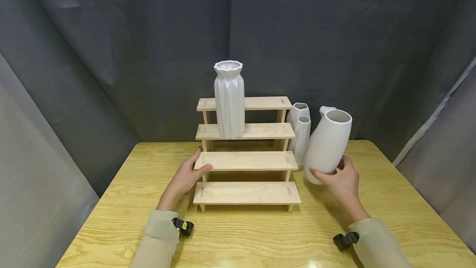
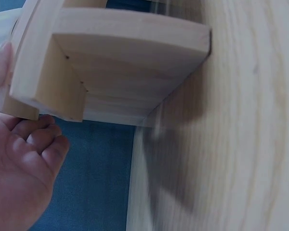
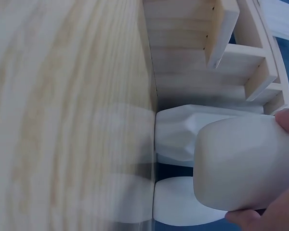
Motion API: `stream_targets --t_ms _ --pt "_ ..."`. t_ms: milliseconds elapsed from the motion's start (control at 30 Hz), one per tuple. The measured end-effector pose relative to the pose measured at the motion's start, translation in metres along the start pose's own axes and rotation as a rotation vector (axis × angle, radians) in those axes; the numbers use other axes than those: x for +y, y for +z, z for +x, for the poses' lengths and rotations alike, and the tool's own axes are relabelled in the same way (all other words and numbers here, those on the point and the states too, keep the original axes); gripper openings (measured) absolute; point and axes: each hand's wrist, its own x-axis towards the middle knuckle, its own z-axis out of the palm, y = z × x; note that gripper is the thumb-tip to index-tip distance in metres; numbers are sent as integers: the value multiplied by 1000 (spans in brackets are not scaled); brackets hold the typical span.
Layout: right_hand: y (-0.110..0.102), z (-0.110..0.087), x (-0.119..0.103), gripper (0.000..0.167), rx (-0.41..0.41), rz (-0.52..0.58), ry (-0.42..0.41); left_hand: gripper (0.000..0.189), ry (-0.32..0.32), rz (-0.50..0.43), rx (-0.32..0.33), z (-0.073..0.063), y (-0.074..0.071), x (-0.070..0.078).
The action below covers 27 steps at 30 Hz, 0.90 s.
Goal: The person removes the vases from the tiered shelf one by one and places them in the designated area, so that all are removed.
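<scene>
My right hand (image 1: pixel 340 183) grips a smooth white vase (image 1: pixel 329 142) near its base, the thumb in front. The vase leans to the right, its base off the tabletop in the right wrist view. My left hand (image 1: pixel 186 177) holds the left end of a four-tier wooden display stand (image 1: pixel 245 161) at the second tier from the bottom. Its thumb lies on top; the other fingers curl behind the edge, as the left wrist view shows. A tall pleated white vase (image 1: pixel 229 102) stands upright on the third tier, left of the middle.
Two slim faceted white vases (image 1: pixel 302 139) stand close by the stand's right side. Another smooth white vase (image 3: pixel 183 202) is mostly hidden behind the held one in the head view. Everything is on a wood-grain table (image 1: pixel 230 239), with a dark grey curtain (image 1: pixel 334 44) behind.
</scene>
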Motion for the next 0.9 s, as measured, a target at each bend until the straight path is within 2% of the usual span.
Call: stream_targets --t_ms 433,900 --pt "8 16 7 89 38 16 3 91 3 7 10 0 1 -1" --pt "10 29 19 94 19 22 13 89 -3 0 -4 -3 -1 4"
